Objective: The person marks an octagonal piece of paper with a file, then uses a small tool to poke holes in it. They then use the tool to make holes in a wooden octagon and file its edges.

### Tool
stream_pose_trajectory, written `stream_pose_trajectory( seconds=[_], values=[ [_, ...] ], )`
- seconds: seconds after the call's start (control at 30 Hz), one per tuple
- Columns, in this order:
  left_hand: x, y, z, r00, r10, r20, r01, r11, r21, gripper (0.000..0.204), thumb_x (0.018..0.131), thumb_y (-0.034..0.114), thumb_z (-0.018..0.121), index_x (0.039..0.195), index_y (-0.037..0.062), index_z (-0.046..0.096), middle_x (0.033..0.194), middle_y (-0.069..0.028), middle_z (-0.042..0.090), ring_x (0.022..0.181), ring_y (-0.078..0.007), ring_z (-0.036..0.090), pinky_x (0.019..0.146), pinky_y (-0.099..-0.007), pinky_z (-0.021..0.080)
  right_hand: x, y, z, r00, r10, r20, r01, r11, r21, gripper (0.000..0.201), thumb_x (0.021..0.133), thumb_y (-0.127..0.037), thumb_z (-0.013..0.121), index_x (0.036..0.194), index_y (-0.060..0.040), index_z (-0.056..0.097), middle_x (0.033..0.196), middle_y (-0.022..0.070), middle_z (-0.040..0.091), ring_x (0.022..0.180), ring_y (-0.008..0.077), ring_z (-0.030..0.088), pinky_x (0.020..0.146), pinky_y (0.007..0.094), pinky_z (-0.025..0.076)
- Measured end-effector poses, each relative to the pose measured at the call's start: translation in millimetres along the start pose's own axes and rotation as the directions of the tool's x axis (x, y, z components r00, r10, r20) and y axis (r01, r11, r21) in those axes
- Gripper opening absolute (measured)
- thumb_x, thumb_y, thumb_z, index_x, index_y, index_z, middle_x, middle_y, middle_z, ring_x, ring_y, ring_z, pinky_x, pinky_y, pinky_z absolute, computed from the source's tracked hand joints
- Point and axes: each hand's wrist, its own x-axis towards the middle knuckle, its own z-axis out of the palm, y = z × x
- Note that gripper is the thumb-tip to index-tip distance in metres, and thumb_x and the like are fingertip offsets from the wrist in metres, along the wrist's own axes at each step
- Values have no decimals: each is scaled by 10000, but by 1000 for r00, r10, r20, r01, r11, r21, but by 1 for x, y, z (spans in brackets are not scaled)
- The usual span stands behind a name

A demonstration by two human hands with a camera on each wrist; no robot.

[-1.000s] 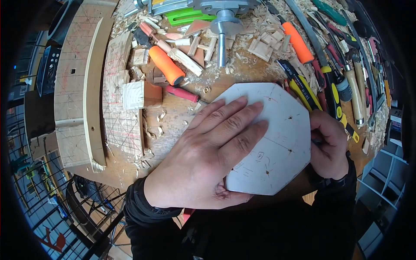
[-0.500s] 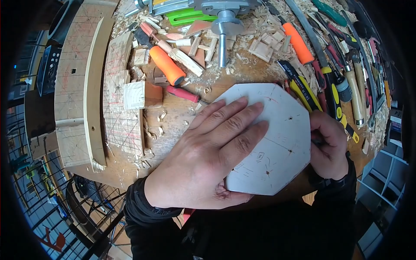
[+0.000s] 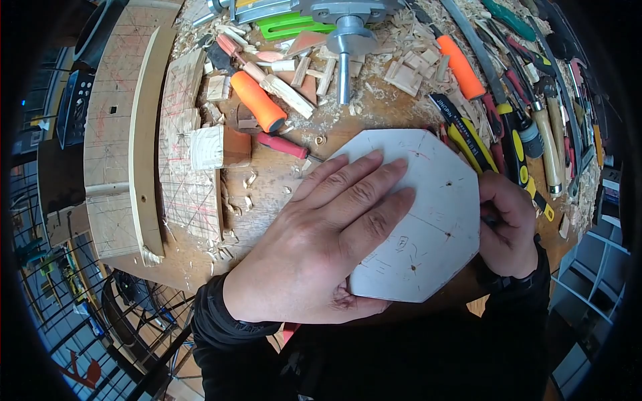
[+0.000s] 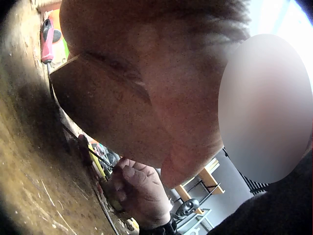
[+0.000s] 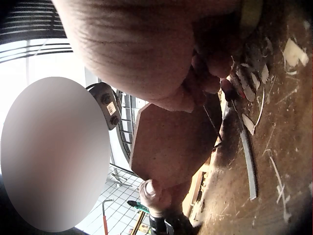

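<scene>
A pale octagonal board [image 3: 435,207] with pencil marks and several small holes is held over the bench, near the person's body. The left hand [image 3: 321,247] grips it, long fingers spread across the top and thumb at the near edge. Beside the board's right edge, the right hand [image 3: 509,224] has curled fingers. In the left wrist view the right hand [image 4: 142,193] pinches a thin dark rod [image 4: 100,158] that reaches toward the board's underside. The right wrist view shows the rod [image 5: 211,121] with a bent end against the board's shaded underside [image 5: 168,142].
A red-handled screwdriver [image 3: 284,144] lies just beyond the board, with an orange-handled tool [image 3: 257,100] behind it. Yellow-black cutters [image 3: 471,140] and several tools crowd the right. Wood blocks [image 3: 221,147] and planks stand left. A metal vise-like machine [image 3: 349,33] stands at the back, among shavings.
</scene>
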Motion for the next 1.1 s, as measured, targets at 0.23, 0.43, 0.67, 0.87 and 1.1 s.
stream_pose_trajectory(
  seconds=[0.23, 0.43, 0.67, 0.87, 1.1],
  values=[
    [-1, 0, 1, 1000, 0, -5, 0, 1000, 12, 862, 608, 473, 816, 1277, -24, 597, 1402, -227, 511, 1328, -418, 459, 1091, -525, 335, 1, 0, 0, 1000, 3, -1, -3, 1000, 11, 196, 770, -57, 727, 924, -8, 616, 788, 85, 587, 671, 223, 614, 602, 291, 462],
    [0, 0, 1, 1000, 5, -4, -5, 1000, 13, 856, 612, 472, 815, 1275, -23, 599, 1396, -226, 517, 1325, -418, 464, 1090, -525, 335, 0, 1, 0, 1000, -2, -3, 2, 1000, 8, 202, 770, -65, 735, 922, -8, 615, 790, 86, 592, 674, 224, 621, 605, 293, 469],
    [0, 0, 1, 1000, 1, -2, -1, 1000, 13, 861, 605, 467, 819, 1279, -21, 598, 1398, -225, 517, 1327, -412, 464, 1090, -521, 335, 1, 2, 1, 1000, 3, -11, -3, 999, 35, 189, 775, -38, 730, 920, -3, 614, 794, 82, 595, 666, 210, 624, 600, 284, 473],
    [0, 0, 2, 1000, 4, -11, -4, 1000, 14, 874, 593, 463, 824, 1282, -23, 596, 1397, -227, 518, 1326, -419, 464, 1091, -522, 334, 2, 1, 0, 1000, -4, -5, 4, 999, 34, 177, 786, -42, 730, 914, -2, 615, 790, 80, 594, 662, 205, 624, 593, 284, 473],
    [1, 0, 1, 1000, 0, -3, 0, 1000, 13, 854, 597, 469, 817, 1266, -21, 611, 1394, -229, 521, 1326, -434, 458, 1086, -533, 330, 2, 2, -1, 1000, -18, 6, 18, 1000, 19, 189, 771, -40, 740, 917, -4, 625, 785, 84, 595, 661, 213, 628, 589, 283, 474]
  ],
)
